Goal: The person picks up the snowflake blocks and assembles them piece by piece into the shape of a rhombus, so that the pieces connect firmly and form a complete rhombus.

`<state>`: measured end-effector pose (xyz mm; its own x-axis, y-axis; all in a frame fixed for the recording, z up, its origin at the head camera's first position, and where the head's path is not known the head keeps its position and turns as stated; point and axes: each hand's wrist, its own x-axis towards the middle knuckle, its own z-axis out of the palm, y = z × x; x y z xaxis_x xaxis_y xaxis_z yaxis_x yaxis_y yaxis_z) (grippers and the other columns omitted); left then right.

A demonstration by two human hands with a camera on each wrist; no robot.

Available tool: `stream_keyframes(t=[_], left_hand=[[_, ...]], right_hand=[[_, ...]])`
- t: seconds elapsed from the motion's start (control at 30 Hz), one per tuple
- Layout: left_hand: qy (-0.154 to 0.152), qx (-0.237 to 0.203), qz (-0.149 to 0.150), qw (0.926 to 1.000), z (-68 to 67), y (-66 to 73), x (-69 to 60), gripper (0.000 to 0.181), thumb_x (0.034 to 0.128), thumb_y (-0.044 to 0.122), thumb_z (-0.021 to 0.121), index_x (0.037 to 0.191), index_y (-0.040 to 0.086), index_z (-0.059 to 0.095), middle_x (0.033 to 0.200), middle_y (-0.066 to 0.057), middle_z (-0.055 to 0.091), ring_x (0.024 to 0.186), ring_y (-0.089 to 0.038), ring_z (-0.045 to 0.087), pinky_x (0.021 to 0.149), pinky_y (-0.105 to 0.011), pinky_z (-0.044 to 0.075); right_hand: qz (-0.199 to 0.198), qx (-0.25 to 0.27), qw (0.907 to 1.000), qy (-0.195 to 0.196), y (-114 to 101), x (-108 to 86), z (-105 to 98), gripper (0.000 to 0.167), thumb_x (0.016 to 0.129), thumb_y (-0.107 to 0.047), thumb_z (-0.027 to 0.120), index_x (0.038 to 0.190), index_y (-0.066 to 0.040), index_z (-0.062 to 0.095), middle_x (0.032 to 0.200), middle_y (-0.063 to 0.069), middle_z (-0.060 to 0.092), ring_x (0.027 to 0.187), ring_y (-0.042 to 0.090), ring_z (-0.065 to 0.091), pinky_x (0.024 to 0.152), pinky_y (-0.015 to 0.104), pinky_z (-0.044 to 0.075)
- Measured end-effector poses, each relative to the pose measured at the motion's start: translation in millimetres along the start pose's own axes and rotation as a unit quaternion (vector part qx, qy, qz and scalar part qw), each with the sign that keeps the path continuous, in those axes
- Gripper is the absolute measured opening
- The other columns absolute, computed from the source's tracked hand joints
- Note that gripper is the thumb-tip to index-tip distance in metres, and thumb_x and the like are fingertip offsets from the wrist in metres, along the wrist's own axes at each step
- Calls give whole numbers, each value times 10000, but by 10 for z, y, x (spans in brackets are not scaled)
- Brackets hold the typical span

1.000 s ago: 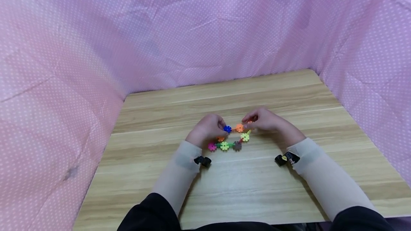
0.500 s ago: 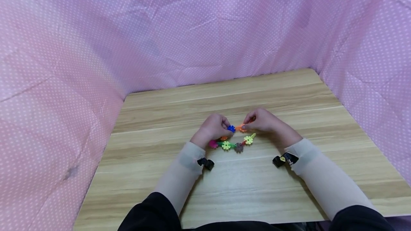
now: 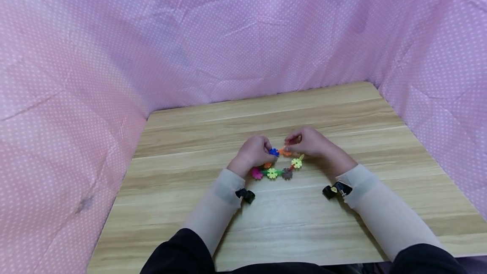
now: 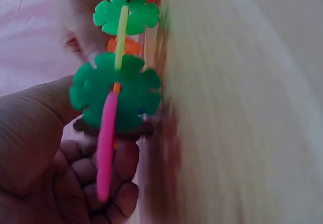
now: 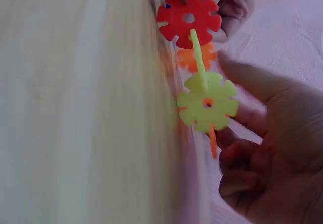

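Observation:
Slotted flower-shaped plastic discs are linked into a loop-like chain on the table. In the head view my left hand (image 3: 253,154) pinches a blue disc (image 3: 274,152) at the far side. My right hand (image 3: 310,142) holds an orange disc (image 3: 283,152) beside it between thumb and fingers. The near side runs from a pink disc (image 3: 257,173) through a lime disc (image 3: 272,173) to a brown disc (image 3: 287,174), then a yellow disc (image 3: 296,163). A green disc (image 4: 91,95) looms in the left wrist view. The right wrist view has a red disc (image 5: 171,19); fingertips are partly hidden there.
The chain and both hands are over a wood-grain table (image 3: 213,126). Pink dotted cloth (image 3: 243,45) hangs behind the table and along its sides. A black wrist device (image 3: 245,195) is on the left forearm, another device (image 3: 336,190) on the right.
The left hand and the chain have shifted slightly to the right. The right hand's fingers have moved a little left on the orange disc. The yellow disc has swung outward to the right.

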<state>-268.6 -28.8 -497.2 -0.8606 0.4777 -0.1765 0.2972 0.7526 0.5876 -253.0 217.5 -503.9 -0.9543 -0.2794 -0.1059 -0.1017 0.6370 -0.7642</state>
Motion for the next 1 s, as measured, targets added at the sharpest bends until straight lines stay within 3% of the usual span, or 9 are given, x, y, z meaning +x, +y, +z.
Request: stream_keyframes(t=[0.07,0.17,0.3,0.43,0.53,0.73,0.87,1.0], left_hand=[[33,196,-116,9997,9,6,-12,307,845,341,890,889,154,650,860,18,659,768,-151,613,668,-293,525],[61,488,-245,9985,18,18,-32,341,846,391,866,839,148,626,821,16,634,728,-155,589,620,-299,504],[-159,629,-339,9973,-3,36,-59,487,835,541,853,676,157,600,644,62,556,580,-114,508,516,-286,439],[-585,345,-321,9972,-57,34,-68,601,810,667,821,599,153,591,539,74,473,491,-100,417,460,-287,376],[-521,12,-188,9985,-87,6,-50,528,859,660,777,701,173,645,614,61,575,538,-114,499,507,-298,438],[182,-847,311,9958,-45,-51,83,232,1025,385,700,1096,165,699,930,27,710,814,-152,666,738,-322,568],[241,-1275,359,9909,23,-40,175,281,1030,211,706,1282,87,689,1025,42,686,936,-130,659,842,-299,573],[164,-1330,313,9905,87,-12,252,296,1021,167,715,1301,73,705,1034,43,704,964,-119,659,879,-284,563]], right_hand=[[41,-321,9992,226,-32,-41,-71,404,921,-429,817,1138,-96,747,1016,26,712,882,216,640,745,364,540],[406,-819,9956,212,-92,-145,-200,428,908,-514,802,935,-99,699,840,34,647,734,210,581,643,366,494],[930,-1279,9850,-686,-121,-240,-280,510,877,-578,805,720,-118,650,637,-5,566,567,162,494,541,336,443],[868,-1342,9813,-1077,-103,-225,-249,427,925,-479,793,715,-132,659,622,-16,562,555,143,488,550,314,431],[734,-1133,9854,-1038,-87,-189,-211,338,977,-349,754,747,-123,653,656,22,592,573,166,516,560,323,441],[505,-891,9891,-1062,-61,-122,-170,189,988,-209,730,820,-132,691,751,56,649,640,190,578,596,336,480],[320,-822,9907,-1041,-62,-101,-160,82,971,-150,743,889,-151,747,815,33,663,702,195,594,638,345,503],[288,-713,9923,-975,-75,-109,-144,69,987,-182,739,937,-147,772,831,40,684,698,204,610,624,350,521]])
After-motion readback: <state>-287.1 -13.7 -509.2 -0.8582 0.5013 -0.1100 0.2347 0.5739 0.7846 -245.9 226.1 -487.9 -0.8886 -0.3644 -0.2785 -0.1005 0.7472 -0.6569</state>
